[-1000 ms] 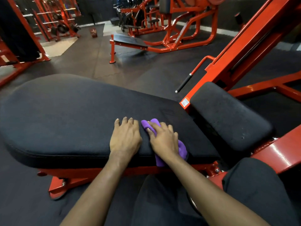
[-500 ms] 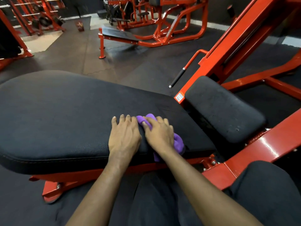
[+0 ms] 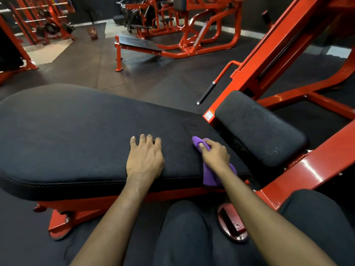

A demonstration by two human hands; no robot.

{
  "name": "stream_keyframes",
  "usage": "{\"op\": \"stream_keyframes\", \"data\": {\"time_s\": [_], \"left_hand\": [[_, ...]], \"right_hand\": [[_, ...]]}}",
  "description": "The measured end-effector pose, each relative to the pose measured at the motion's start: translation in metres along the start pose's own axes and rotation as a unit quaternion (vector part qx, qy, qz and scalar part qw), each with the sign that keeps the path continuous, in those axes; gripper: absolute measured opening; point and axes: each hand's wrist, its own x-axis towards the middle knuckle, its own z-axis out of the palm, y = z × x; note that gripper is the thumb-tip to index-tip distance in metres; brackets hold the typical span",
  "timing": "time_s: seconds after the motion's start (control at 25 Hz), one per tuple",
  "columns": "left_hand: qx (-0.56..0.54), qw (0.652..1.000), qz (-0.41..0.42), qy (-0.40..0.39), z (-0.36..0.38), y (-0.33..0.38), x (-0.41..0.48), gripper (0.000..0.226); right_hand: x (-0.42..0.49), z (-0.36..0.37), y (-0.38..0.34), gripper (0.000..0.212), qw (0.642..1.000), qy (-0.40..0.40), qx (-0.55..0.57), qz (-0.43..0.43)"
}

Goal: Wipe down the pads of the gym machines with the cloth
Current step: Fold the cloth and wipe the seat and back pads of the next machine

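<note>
A large black back pad (image 3: 76,135) on a red frame fills the left and middle of the view. My left hand (image 3: 145,158) rests flat on its near edge, fingers spread. My right hand (image 3: 215,156) holds a purple cloth (image 3: 208,175) against the pad's right end; the cloth bunches under the fingers and its tail hangs over the near edge. A smaller black pad (image 3: 259,127) sits just to the right, beyond a dark gap.
The machine's red beam (image 3: 315,164) runs along the right by my knees. A black-gripped handle (image 3: 206,93) sticks out behind the small pad. Other red machines (image 3: 192,29) and a low bench (image 3: 138,44) stand across the dark rubber floor.
My right hand has slid the cloth to the right, away from my left hand, toward the pad's right end. My left hand stays where it was.
</note>
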Motion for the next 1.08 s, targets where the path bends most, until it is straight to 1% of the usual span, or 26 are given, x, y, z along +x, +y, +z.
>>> {"op": "stream_keyframes", "data": {"time_s": [0.04,0.08,0.12,0.16,0.2,0.28,0.4,0.52,0.6,0.88,1.08], "left_hand": [[0.002,1.0,0.001,0.0,-0.001,0.0,0.001,0.032],[0.004,1.0,0.0,0.0,-0.002,0.0,0.002,0.031],[0.005,1.0,-0.003,-0.003,-0.003,0.0,0.004,0.03],[0.004,1.0,-0.008,-0.008,-0.005,0.0,0.006,0.029],[0.001,1.0,-0.013,-0.011,-0.006,0.001,0.008,0.028],[-0.001,1.0,-0.027,-0.01,-0.007,0.005,0.018,0.028],[-0.029,0.998,-0.056,-0.018,-0.002,0.012,0.048,0.028],[-0.068,0.995,-0.016,-0.075,0.02,0.017,0.095,0.033],[-0.071,0.992,-0.002,-0.1,0.036,0.018,0.127,0.035],[-0.096,0.992,-0.016,-0.08,0.076,0.005,0.229,0.037],[-0.049,0.997,0.006,-0.051,0.095,0.01,0.242,0.042]], "right_hand": [[-0.004,-0.001,-0.015,0.035,0.997,-0.022,0.052,-0.048],[-0.01,-0.002,-0.026,0.036,0.992,-0.058,0.062,-0.095],[-0.018,-0.003,-0.034,0.04,0.987,-0.102,0.024,-0.124],[-0.025,-0.002,-0.036,0.044,0.982,-0.133,-0.028,-0.134],[-0.033,0.0,-0.034,0.048,0.978,-0.143,-0.07,-0.134],[-0.038,0.002,-0.028,0.049,0.978,-0.126,-0.098,-0.136],[-0.021,0.009,-0.031,0.048,0.979,-0.099,-0.113,-0.141],[0.012,0.022,-0.034,0.048,0.979,-0.098,-0.126,-0.13],[0.04,0.031,-0.035,0.048,0.98,-0.101,-0.121,-0.121],[0.152,0.069,-0.042,0.049,0.986,-0.086,-0.125,-0.07],[0.21,0.082,-0.041,0.046,0.988,-0.081,-0.126,-0.044]]}}
